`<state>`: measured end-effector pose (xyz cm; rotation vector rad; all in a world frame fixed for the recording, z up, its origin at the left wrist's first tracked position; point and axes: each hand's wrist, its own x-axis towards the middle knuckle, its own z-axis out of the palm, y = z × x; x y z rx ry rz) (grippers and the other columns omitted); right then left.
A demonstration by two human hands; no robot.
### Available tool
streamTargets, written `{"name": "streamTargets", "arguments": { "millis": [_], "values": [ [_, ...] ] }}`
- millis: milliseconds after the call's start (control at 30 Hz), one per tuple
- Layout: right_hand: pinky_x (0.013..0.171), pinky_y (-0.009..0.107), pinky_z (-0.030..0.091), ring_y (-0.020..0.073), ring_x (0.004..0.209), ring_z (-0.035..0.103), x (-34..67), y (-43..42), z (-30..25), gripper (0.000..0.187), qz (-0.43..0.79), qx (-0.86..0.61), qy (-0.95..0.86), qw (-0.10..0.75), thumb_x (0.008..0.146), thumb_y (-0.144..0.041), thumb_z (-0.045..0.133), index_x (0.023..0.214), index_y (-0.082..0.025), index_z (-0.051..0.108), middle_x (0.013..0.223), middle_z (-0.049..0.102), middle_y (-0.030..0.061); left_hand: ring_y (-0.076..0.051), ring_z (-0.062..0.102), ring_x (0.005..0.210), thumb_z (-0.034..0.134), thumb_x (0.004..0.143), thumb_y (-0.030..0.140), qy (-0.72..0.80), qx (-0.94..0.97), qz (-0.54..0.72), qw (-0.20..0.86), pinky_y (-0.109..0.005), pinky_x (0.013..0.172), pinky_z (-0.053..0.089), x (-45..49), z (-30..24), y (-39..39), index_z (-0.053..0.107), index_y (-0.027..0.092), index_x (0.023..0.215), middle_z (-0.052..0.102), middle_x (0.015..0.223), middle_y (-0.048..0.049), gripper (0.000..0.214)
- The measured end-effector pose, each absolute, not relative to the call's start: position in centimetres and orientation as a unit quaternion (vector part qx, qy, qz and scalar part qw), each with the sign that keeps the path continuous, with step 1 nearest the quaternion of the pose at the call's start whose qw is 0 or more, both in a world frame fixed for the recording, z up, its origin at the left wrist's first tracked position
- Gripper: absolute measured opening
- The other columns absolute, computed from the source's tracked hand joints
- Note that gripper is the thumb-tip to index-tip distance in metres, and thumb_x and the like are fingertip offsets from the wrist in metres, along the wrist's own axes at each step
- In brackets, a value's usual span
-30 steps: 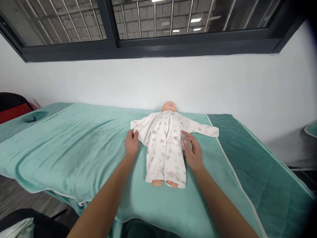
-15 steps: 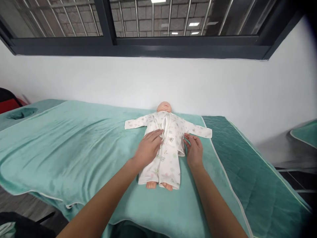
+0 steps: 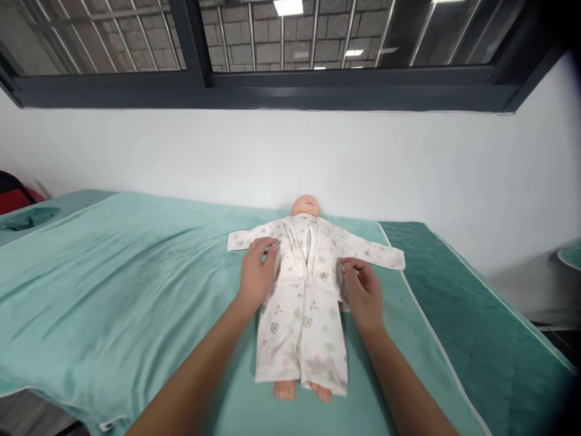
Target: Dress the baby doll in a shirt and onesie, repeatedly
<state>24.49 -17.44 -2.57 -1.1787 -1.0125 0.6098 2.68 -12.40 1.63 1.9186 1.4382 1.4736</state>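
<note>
A baby doll point(image 3: 306, 205) lies on its back, its feet showing below white printed trousers point(image 3: 303, 339). It wears a white printed baby shirt point(image 3: 323, 248) with long sleeves stretched out to both sides. The shirt's front panels lie apart at the upper chest and come close together lower down. My left hand point(image 3: 258, 272) has its thumb and fingers closed on the shirt's left side edge. At the opposite side, my right hand point(image 3: 364, 293) pinches the shirt's edge below the sleeve. Both fingertips are partly hidden.
A light green blanket point(image 3: 136, 272) with wrinkles covers the bed under the doll. Darker green quilted bedding point(image 3: 458, 303) lies to the right. Behind stand a white wall point(image 3: 227, 157) and a dark window frame point(image 3: 318, 91). A red and black object point(image 3: 16, 195) is at far left.
My left hand has moved from the middle of the shirt to its left edge, uncovering the front opening. My right hand stays at the right edge. The view has shifted slightly closer.
</note>
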Motion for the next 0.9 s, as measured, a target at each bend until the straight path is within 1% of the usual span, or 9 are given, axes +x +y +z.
{"name": "streamTargets", "arguments": {
  "millis": [100, 200, 333, 433, 500, 600, 733, 833, 900],
  "values": [
    [0.082, 0.031, 0.045, 0.0182, 0.094, 0.059, 24.1, -14.8, -0.6, 0.018, 0.202, -0.541, -0.516, 0.632, 0.091, -0.038, 0.054, 0.092, -0.024, 0.064, 0.100, 0.067, 0.0036, -0.023, 0.062, 0.107, 0.045, 0.093, 0.027, 0.530, 0.686, 0.468, 0.172, -0.035, 0.096, 0.045, 3.5, 2.5, -7.9, 0.069, 0.021, 0.103, 0.071, 0.113, -0.0074, 0.027],
    [0.078, 0.032, 0.044, 0.0196, 0.089, 0.059, 23.8, -10.2, 1.7, 0.019, 0.173, -0.597, -0.521, 0.586, 0.088, -0.040, 0.053, 0.087, -0.023, 0.062, 0.094, 0.066, 0.0031, -0.022, 0.064, 0.095, 0.040, 0.094, 0.028, 0.515, 0.727, 0.414, 0.187, -0.032, 0.086, 0.047, 5.2, 3.9, -5.0, 0.070, 0.021, 0.091, 0.073, 0.101, -0.0070, 0.031],
    [0.070, 0.033, 0.039, 0.0207, 0.074, 0.056, 23.5, -4.8, 4.0, 0.027, 0.190, -0.683, -0.556, 0.434, 0.083, -0.049, 0.056, 0.075, -0.024, 0.056, 0.081, 0.066, 0.0023, -0.020, 0.062, 0.077, 0.042, 0.092, 0.028, 0.508, 0.755, 0.360, 0.204, -0.029, 0.073, 0.046, 7.4, 5.8, -3.0, 0.070, 0.019, 0.078, 0.073, 0.083, -0.0054, 0.032],
    [0.065, 0.032, 0.033, 0.0208, 0.068, 0.051, 23.5, -3.1, 4.4, 0.029, 0.184, -0.712, -0.567, 0.371, 0.080, -0.050, 0.058, 0.068, -0.024, 0.052, 0.072, 0.063, 0.0034, -0.020, 0.063, 0.080, 0.046, 0.089, 0.025, 0.506, 0.740, 0.375, 0.236, -0.030, 0.075, 0.046, 8.2, 5.9, -1.5, 0.073, 0.021, 0.086, 0.074, 0.088, -0.0050, 0.028],
    [0.064, 0.032, 0.032, 0.0203, 0.067, 0.049, 23.7, -2.8, 4.0, 0.028, 0.186, -0.699, -0.575, 0.381, 0.082, -0.048, 0.057, 0.066, -0.025, 0.052, 0.070, 0.062, 0.0032, -0.021, 0.065, 0.087, 0.051, 0.086, 0.024, 0.508, 0.726, 0.397, 0.237, -0.031, 0.079, 0.047, 8.3, 5.5, -0.6, 0.075, 0.022, 0.092, 0.074, 0.096, -0.0058, 0.025],
    [0.064, 0.030, 0.033, 0.0186, 0.068, 0.049, 24.3, -2.7, 3.3, 0.028, 0.228, -0.657, -0.581, 0.422, 0.083, -0.045, 0.054, 0.064, -0.024, 0.052, 0.068, 0.060, 0.0001, -0.022, 0.064, 0.089, 0.055, 0.084, 0.025, 0.526, 0.716, 0.408, 0.208, -0.034, 0.082, 0.047, 8.1, 4.6, 0.4, 0.075, 0.021, 0.092, 0.072, 0.098, -0.0084, 0.022],
    [0.059, 0.028, 0.033, 0.0136, 0.062, 0.043, 25.2, -2.3, 3.1, 0.030, 0.323, -0.602, -0.541, 0.490, 0.078, -0.043, 0.062, 0.060, -0.021, 0.051, 0.063, 0.050, -0.0034, -0.020, 0.063, 0.082, 0.058, 0.084, 0.034, 0.510, 0.707, 0.413, 0.265, -0.032, 0.075, 0.048, 7.6, 4.2, 0.7, 0.073, 0.022, 0.089, 0.071, 0.088, -0.0052, 0.020],
    [0.054, 0.027, 0.031, 0.0112, 0.055, 0.037, 25.6, -1.9, 3.6, 0.032, 0.402, -0.523, -0.493, 0.567, 0.077, -0.046, 0.066, 0.062, -0.021, 0.051, 0.058, 0.044, -0.0048, -0.016, 0.061, 0.074, 0.060, 0.082, 0.033, 0.496, 0.695, 0.418, 0.310, -0.029, 0.070, 0.046, 7.4, 4.3, 0.6, 0.070, 0.021, 0.088, 0.070, 0.082, -0.0018, 0.017],
    [0.052, 0.027, 0.031, 0.0107, 0.052, 0.036, 25.4, -1.8, 3.8, 0.033, 0.419, -0.496, -0.468, 0.600, 0.077, -0.048, 0.067, 0.064, -0.022, 0.053, 0.056, 0.043, -0.0052, -0.015, 0.060, 0.072, 0.061, 0.081, 0.032, 0.493, 0.690, 0.421, 0.323, -0.027, 0.069, 0.046, 7.4, 4.4, 0.5, 0.069, 0.021, 0.086, 0.070, 0.082, -0.0009, 0.014]
  ]
}}
